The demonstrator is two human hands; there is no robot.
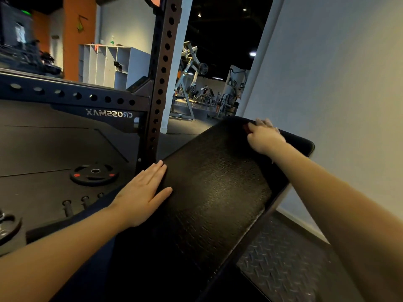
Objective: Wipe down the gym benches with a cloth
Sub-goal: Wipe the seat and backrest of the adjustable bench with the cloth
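A black padded bench (213, 188) runs from the bottom centre up to the right, tilted in the view. My left hand (144, 192) lies flat with straight fingers on the bench's left edge. My right hand (263, 138) is at the far end of the pad, fingers curled over a pale cloth (265, 122), of which only a small bunched part shows beyond the knuckles. A small red mark on the pad sits beside the thumb.
A black perforated rack upright (161, 83) stands just left of the bench, with a crossbar reading CROSSMAX mirrored. A weight plate (94, 174) lies on the dark floor at the left. A pale wall (338, 83) is close on the right, with diamond-plate flooring (283, 264) beneath.
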